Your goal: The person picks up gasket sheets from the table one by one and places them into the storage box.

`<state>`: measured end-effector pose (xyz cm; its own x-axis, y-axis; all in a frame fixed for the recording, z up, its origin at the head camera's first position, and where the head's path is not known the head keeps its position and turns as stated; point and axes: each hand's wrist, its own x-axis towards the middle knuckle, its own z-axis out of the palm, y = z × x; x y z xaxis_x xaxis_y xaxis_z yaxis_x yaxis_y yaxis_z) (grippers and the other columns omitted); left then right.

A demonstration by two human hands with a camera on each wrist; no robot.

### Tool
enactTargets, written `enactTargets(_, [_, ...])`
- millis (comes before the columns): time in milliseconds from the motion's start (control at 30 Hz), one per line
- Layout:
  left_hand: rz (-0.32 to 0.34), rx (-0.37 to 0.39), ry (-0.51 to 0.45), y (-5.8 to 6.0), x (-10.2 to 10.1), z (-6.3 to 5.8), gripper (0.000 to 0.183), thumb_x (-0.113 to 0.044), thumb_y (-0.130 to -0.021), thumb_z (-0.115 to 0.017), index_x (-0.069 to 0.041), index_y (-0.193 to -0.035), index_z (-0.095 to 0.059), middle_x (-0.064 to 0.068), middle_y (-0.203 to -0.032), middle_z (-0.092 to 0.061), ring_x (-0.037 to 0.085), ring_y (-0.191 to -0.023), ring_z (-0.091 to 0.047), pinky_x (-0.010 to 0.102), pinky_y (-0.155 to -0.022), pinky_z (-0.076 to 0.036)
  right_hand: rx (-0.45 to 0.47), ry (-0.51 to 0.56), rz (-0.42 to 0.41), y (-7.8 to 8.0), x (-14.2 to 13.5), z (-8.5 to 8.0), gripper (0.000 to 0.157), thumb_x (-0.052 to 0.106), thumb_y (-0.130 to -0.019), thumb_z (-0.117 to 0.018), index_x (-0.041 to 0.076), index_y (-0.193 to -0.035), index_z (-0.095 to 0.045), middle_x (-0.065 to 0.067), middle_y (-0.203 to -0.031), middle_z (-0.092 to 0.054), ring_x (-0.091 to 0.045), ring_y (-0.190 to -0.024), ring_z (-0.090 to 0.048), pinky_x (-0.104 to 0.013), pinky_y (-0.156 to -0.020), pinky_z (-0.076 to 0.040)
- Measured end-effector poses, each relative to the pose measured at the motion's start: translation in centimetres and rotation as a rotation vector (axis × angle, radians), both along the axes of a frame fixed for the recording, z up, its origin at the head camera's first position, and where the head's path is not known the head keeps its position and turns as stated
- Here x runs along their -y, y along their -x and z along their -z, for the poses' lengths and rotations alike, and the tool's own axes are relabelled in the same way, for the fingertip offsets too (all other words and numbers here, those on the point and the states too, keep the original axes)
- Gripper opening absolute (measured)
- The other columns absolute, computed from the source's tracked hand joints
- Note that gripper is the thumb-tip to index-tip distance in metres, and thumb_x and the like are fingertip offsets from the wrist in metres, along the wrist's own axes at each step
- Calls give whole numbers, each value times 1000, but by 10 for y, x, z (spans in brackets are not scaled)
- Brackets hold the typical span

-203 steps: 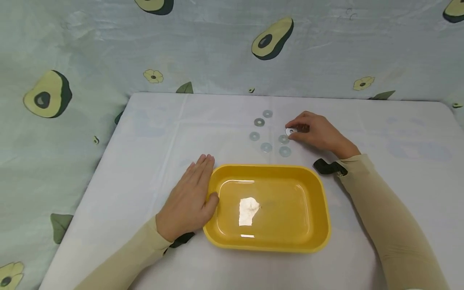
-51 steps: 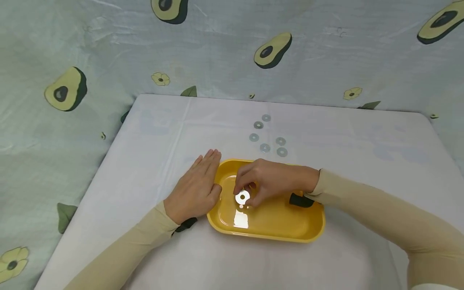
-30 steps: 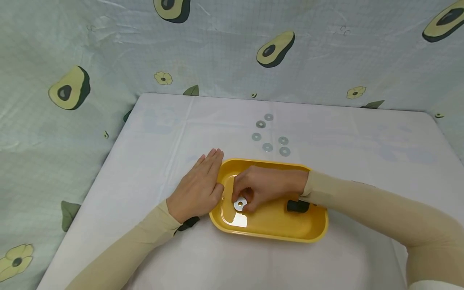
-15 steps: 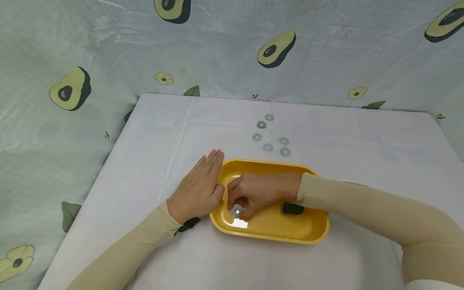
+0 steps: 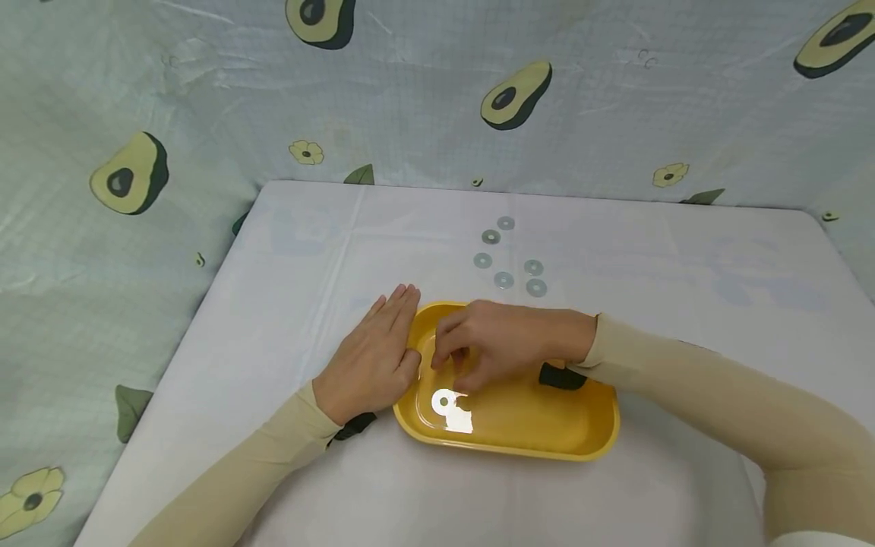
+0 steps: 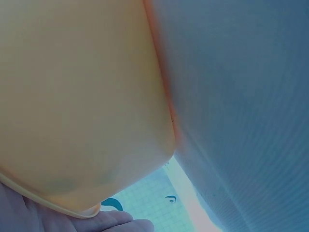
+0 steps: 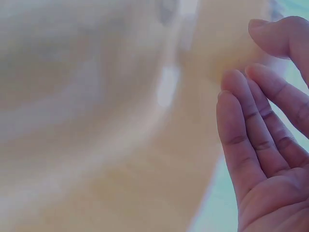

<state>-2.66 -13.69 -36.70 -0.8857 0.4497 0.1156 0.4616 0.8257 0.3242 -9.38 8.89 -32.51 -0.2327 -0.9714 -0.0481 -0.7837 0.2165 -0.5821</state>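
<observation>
A metal washer [image 5: 444, 401] lies flat on the floor of the yellow tray [image 5: 547, 425], beside a bright reflection. My right hand [image 5: 502, 342] hovers over the tray just above the washer, thumb and fingers apart with nothing between them. The right wrist view shows that hand [image 7: 270, 130] with loosely bent fingers and the thumb away from them. My left hand [image 5: 369, 361] rests against the tray's left rim, fingers straight, its thumb on the edge. In the left wrist view the tray's outer wall [image 6: 82, 96] fills much of the picture, with fingertips [image 6: 116, 220] at its rim.
Several more washers [image 5: 503, 280] lie scattered on the white tabletop [image 5: 287, 266] behind the tray. An avocado-print cloth [image 5: 410, 91] hangs behind and to the left of the table. A black band part [image 5: 562, 377] sits at the right wrist.
The right hand carried a washer from the table into the tray, moved it along the floor toward the front left, then let it go and lifted slightly. The left hand stayed at the rim.
</observation>
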Motion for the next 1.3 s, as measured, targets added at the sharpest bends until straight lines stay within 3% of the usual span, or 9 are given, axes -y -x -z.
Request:
enactTargets(300, [-1, -46, -4, -1, -1, 0, 67, -15, -95, -47, 11, -155, -35, 26, -163, -39, 37, -156, -36, 52, -132, -27, -149, 283, 149, 18, -39, -39, 25, 18, -81, -87, 14, -104, -80, 1, -97, -74, -9, -82, -66, -24, -75, -62])
enactTargets(467, [-16, -48, 24, -1, 0, 0, 68, -15, -95, -45, 10, -157, -33, 25, -165, -36, 35, -158, -33, 52, -132, -24, -216, 418, 234, 29, -62, -45, 30, 8, -74, -90, 15, -101, -80, 5, -95, -75, -5, -79, -65, -14, -73, -58])
enactTargets(633, [-28, -41, 49, -2, 0, -1, 68, -16, -96, -44, 8, -158, -31, 23, -167, -34, 33, -160, -30, 51, -133, -22, -231, 487, 343, 41, -85, -45, 36, -2, -70, -90, 15, -101, -80, 5, -93, -74, -2, -79, -64, -10, -74, -56])
enactTargets(800, [-29, -45, 59, -3, 0, -3, 69, -17, -96, -43, 8, -159, -30, 22, -168, -33, 33, -160, -29, 52, -134, -22, -199, 496, 504, 51, -107, -37, 35, -6, -74, -87, 15, -101, -81, 12, -95, -73, 0, -81, -64, -10, -72, -56])
enactTargets(1000, [-32, -34, 65, -3, -2, -4, 69, -18, -96, -42, 7, -159, -29, 22, -168, -31, 33, -161, -28, 52, -134, -21, -106, 463, 692, 65, -125, -15, 25, 0, -81, -83, 14, -102, -81, 22, -94, -70, -2, -81, -64, -8, -78, -56])
enactTargets(1300, [-27, -32, 61, -3, -2, -3, 68, -17, -96, -42, 7, -159, -30, 22, -168, -32, 33, -160, -29, 51, -133, -23, 44, 373, 877, 80, -133, 23, 20, 13, -88, -81, 11, -107, -79, 6, -102, -75, -2, -86, -68, -8, -81, -56])
